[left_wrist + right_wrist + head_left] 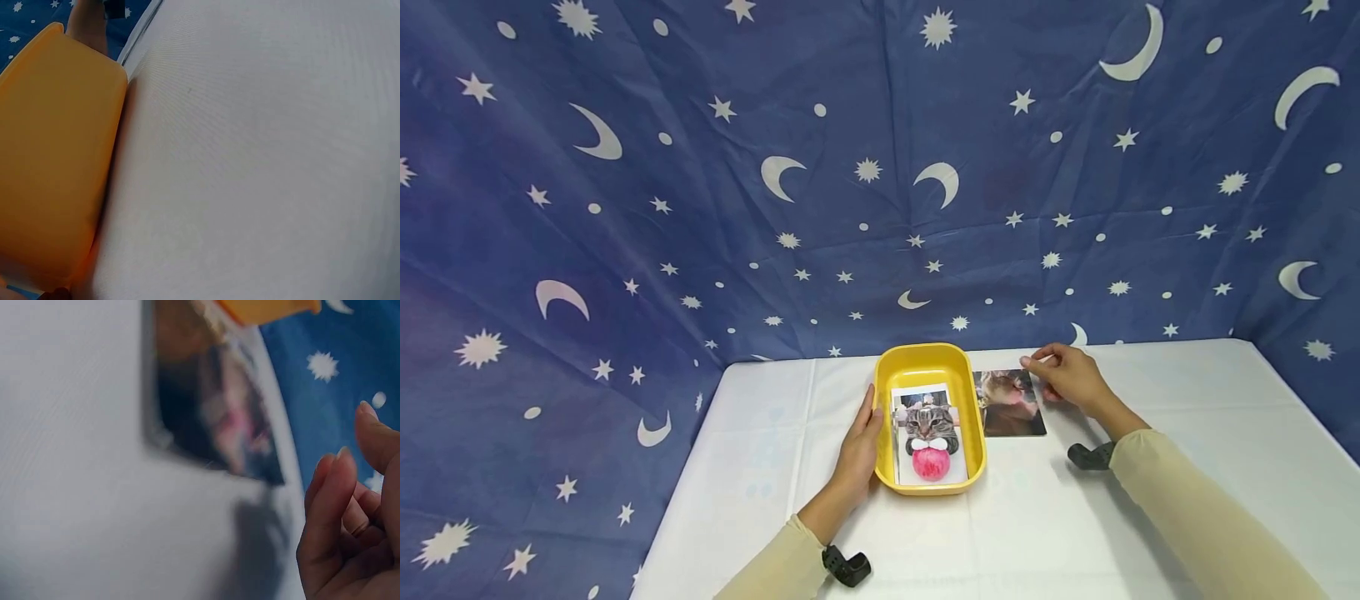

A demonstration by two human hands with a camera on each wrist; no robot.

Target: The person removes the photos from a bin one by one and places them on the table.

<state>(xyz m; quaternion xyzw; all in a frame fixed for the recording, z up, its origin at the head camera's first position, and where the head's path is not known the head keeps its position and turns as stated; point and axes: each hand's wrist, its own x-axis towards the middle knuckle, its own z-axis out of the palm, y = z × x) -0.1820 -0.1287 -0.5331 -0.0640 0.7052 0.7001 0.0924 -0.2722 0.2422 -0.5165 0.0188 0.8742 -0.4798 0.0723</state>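
Observation:
My left hand [856,458] grips the left side of a yellow plastic tray [886,367], its thumb at the rim and its fingers along the outer wall. In the tray lies a stack of photo cards [930,437], the top one showing a cat above a pink ball. To the tray's right a dark-toned photo [1011,408] lies on the table. My right hand [1067,379] is over the photo's upper right corner. Its thumb and fingertips [337,487] are apart with nothing between them in the right wrist view.
A white cloth covers the table [760,450]. Behind it and on the left hangs a blue curtain [850,200] with white moons and stars. Each wrist wears a black device, one by the left sleeve [782,562] and one by the right sleeve [1187,492].

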